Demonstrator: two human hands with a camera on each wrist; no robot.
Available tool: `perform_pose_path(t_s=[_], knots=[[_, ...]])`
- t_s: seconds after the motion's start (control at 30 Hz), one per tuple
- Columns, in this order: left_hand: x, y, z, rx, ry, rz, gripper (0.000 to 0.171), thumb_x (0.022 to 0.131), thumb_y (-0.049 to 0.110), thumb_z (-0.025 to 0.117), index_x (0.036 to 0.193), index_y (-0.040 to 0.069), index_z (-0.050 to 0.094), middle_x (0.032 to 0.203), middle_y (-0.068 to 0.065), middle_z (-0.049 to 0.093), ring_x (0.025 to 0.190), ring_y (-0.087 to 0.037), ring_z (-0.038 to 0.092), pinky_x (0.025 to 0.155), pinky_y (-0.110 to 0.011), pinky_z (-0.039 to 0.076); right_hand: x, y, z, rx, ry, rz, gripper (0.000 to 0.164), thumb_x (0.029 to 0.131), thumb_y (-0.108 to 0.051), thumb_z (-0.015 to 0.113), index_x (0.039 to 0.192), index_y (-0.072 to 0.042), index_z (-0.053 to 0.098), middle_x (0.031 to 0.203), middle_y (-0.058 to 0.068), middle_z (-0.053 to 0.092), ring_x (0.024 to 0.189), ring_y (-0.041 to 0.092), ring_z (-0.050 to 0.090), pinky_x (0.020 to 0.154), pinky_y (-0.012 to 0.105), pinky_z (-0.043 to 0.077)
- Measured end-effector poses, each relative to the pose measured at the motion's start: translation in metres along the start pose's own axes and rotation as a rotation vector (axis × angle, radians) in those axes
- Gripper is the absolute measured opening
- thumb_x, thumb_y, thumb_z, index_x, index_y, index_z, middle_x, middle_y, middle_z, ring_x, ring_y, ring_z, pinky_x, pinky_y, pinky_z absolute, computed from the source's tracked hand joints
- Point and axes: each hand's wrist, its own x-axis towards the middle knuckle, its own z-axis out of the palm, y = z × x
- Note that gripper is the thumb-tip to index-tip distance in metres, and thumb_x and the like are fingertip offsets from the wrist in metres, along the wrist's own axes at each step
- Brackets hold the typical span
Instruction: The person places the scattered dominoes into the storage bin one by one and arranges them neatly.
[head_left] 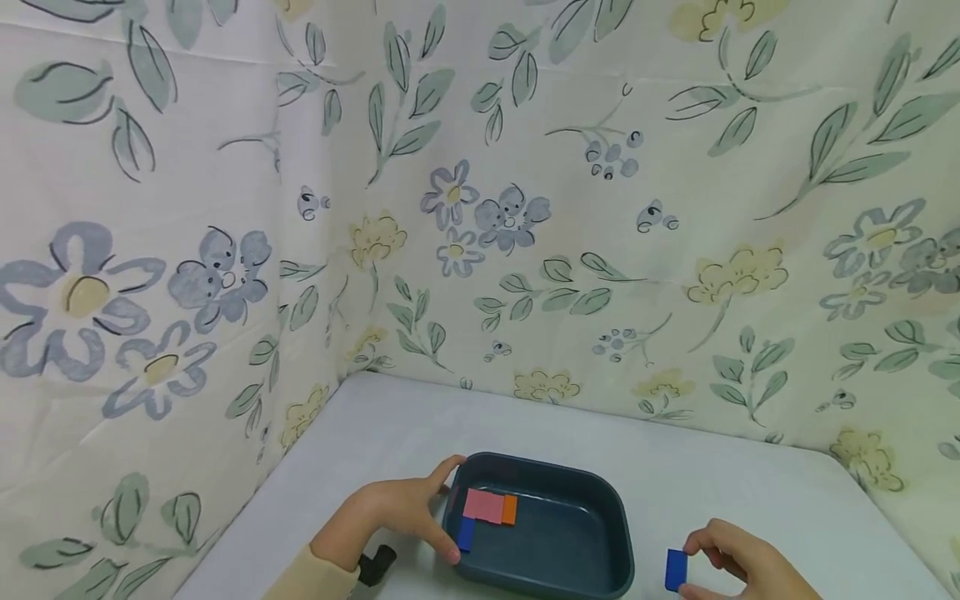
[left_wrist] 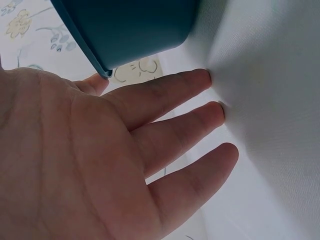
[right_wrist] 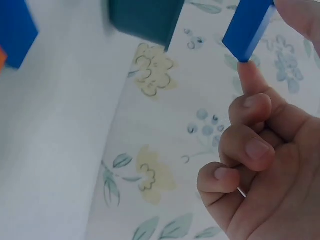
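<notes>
A dark teal tray (head_left: 555, 546) stands on the white table. Along its left wall lie pink blocks (head_left: 483, 506), an orange block (head_left: 509, 509) and a blue block (head_left: 466, 534). My left hand (head_left: 405, 507) spans the tray's left end, thumb and index finger spread at the rim; in the left wrist view the other fingers (left_wrist: 185, 130) extend beside the tray, tips at the table. To the tray's right, my right hand (head_left: 738, 558) pinches a second blue block (head_left: 677, 570) between thumb and index finger. The right wrist view shows its remaining fingers curled in.
Another blue block (right_wrist: 15, 35) and a bit of an orange block (right_wrist: 2, 58) show at the left edge of the right wrist view. A small black object (head_left: 377, 565) is by the left wrist. Floral cloth (head_left: 570, 208) walls the table's back and left side.
</notes>
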Motion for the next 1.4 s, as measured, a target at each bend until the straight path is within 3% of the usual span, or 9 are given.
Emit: perform_pose_path(t_s=[0.13, 0.47, 0.93, 1.13, 1.4], knots=[[0.0, -0.001, -0.001, -0.001, -0.002, 0.002, 0.122, 0.069, 0.036, 0.094, 0.159, 0.027, 0.011, 0.144, -0.014, 0.049, 0.136, -0.037, 0.04, 0.105, -0.067, 0.029, 0.01, -0.017, 0.007, 0.018, 0.066, -0.056, 0.028, 0.08, -0.028, 0.087, 0.097, -0.026, 0.064, 0.078, -0.013, 0.043, 0.071, 0.007, 0.049, 0.054, 0.026, 0.043], [0.0, -0.003, -0.001, 0.002, -0.006, -0.004, 0.122, 0.069, 0.037, 0.094, 0.159, 0.029, 0.012, 0.145, -0.015, 0.049, 0.136, -0.036, 0.041, 0.106, -0.065, 0.03, 0.043, -0.049, 0.049, 0.001, 0.104, -0.164, 0.029, 0.081, -0.034, 0.085, 0.099, -0.027, 0.063, 0.078, -0.016, 0.041, 0.064, -0.001, 0.04, 0.051, 0.022, 0.038], [0.0, -0.001, -0.002, 0.027, 0.005, -0.015, 0.122, 0.069, 0.039, 0.094, 0.159, 0.028, 0.012, 0.146, -0.016, 0.048, 0.137, -0.034, 0.041, 0.107, -0.063, 0.03, 0.081, -0.077, 0.096, -0.095, 0.007, 0.075, 0.047, 0.077, -0.065, 0.077, 0.101, -0.026, 0.068, 0.082, -0.013, 0.051, 0.074, 0.007, 0.048, 0.061, 0.024, 0.043], [0.0, -0.001, -0.002, 0.012, 0.005, -0.018, 0.124, 0.068, 0.04, 0.094, 0.159, 0.028, 0.011, 0.147, -0.015, 0.047, 0.137, -0.034, 0.04, 0.107, -0.064, 0.029, 0.091, -0.082, 0.112, -0.135, 0.005, 0.078, 0.049, 0.076, -0.068, 0.075, 0.1, -0.026, 0.07, 0.079, -0.016, 0.048, 0.071, 0.004, 0.046, 0.06, 0.023, 0.042], [0.001, -0.004, -0.002, -0.002, -0.003, -0.019, 0.121, 0.068, 0.04, 0.094, 0.158, 0.033, 0.013, 0.147, -0.015, 0.047, 0.137, -0.034, 0.041, 0.106, -0.065, 0.029, 0.106, -0.087, 0.131, -0.2, -0.057, 0.053, 0.049, 0.076, -0.067, 0.076, 0.1, -0.024, 0.072, 0.08, -0.017, 0.05, 0.071, 0.003, 0.046, 0.061, 0.026, 0.044]])
